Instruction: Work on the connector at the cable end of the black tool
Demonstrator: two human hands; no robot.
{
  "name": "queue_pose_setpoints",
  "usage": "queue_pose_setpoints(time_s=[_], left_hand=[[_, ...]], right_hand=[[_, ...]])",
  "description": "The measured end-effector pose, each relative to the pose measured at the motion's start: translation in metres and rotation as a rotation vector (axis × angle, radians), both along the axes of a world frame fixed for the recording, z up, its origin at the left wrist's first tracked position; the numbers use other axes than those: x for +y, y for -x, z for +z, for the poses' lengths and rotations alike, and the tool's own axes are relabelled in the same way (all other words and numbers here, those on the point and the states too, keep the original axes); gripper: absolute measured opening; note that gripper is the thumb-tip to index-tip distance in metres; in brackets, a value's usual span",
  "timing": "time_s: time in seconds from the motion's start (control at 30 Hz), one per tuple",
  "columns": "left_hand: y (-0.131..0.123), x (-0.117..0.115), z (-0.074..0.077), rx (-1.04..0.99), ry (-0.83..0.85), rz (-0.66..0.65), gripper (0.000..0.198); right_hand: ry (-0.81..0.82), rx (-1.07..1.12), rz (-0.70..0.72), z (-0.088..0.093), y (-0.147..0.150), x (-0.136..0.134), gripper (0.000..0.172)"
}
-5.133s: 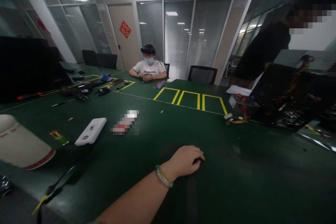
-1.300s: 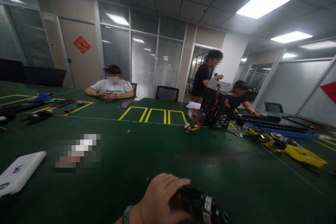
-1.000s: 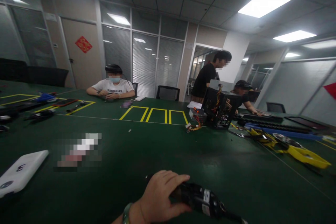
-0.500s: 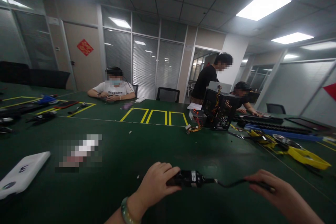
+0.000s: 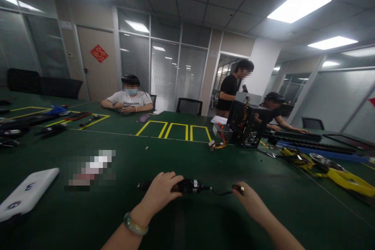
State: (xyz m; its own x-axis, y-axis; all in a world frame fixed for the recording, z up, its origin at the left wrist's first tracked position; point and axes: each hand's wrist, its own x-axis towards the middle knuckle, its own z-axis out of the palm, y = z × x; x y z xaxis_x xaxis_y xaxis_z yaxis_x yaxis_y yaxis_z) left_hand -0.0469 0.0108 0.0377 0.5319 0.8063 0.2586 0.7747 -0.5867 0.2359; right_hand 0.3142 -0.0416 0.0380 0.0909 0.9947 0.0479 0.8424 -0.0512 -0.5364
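Observation:
My left hand point(image 5: 164, 187) is closed from above around a black corded hand tool point(image 5: 189, 185), which lies nearly level just over the green table. A pale label shows near its cord end, and a small metallic tip sticks out on the left; its middle is hidden under my palm. From its right end runs a thin black cord point(image 5: 218, 193). My right hand point(image 5: 247, 199) pinches this cord, with a loop and a shiny metal end showing at the fingertips. A bracelet point(image 5: 135, 224) circles my left wrist.
A white device point(image 5: 29, 191) lies at left, beside a blurred-out item point(image 5: 93, 166). An open black computer case point(image 5: 249, 123) stands across the table, near a power supply point(image 5: 221, 131). Yellow trays point(image 5: 348, 181) are at right. Several people point(image 5: 130, 97) work around the table.
Both hands have moved left, the right one farther, so they are closer together. The tool has shifted left with my left hand, and its left tip now shows.

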Motion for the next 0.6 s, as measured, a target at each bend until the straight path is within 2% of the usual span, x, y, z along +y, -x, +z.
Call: queue_pose_setpoints(time_s=[0.13,0.23,0.37,0.6], left_hand=[[0.008,0.008,-0.007,0.005,0.022,0.036,0.037],[0.012,0.013,-0.012,0.001,0.037,0.048,0.038],[0.014,0.016,-0.015,0.008,0.05,0.052,0.039],[0.014,0.018,-0.016,0.012,0.062,0.061,0.038]], right_hand=[[-0.024,-0.09,0.058,-0.012,0.018,0.016,0.024],[0.001,-0.081,0.137,-0.014,0.026,0.023,0.027],[0.065,-0.05,0.221,-0.009,0.034,0.026,0.03],[0.193,-0.076,0.317,0.01,0.049,0.026,0.019]])
